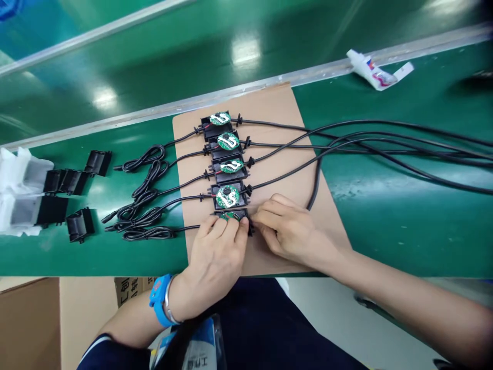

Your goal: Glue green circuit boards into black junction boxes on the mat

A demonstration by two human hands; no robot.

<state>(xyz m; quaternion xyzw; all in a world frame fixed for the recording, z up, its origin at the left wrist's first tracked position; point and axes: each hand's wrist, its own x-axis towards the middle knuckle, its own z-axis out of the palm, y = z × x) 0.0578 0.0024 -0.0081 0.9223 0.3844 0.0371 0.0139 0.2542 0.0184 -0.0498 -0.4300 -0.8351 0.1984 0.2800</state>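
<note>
At far left, white containers [23, 172] lie on the green desk [404, 231], with loose black housings [80, 224] against and near them. Next come thin coiled leads [148, 234], their free ends toward the left, and, lower, a blue wristband [160, 302] on the left wrist. At centre, a cardboard sheet [277, 110] bears five housings in a column running away from the person. In the four farther housings [229, 177], round green boards with white beads of compound face upward. The nearest housing [248, 220], at the near end of the column, is largely covered by the left hand [217, 257]; its long axis runs left to right, across the column, one end directed at its lead and the other at the right hand. The left fingers, bent and close together, hold this housing down, the thumb at its right end. The right hand [295, 226] is beside that same end, index finger and thumb drawn nearly together; what they pinch, if anything, cannot be told. Farther right, thick black cables [377, 134] sweep across the desk, one curving down behind the right hand. At upper right lies a crumpled white packet [372, 72].
</note>
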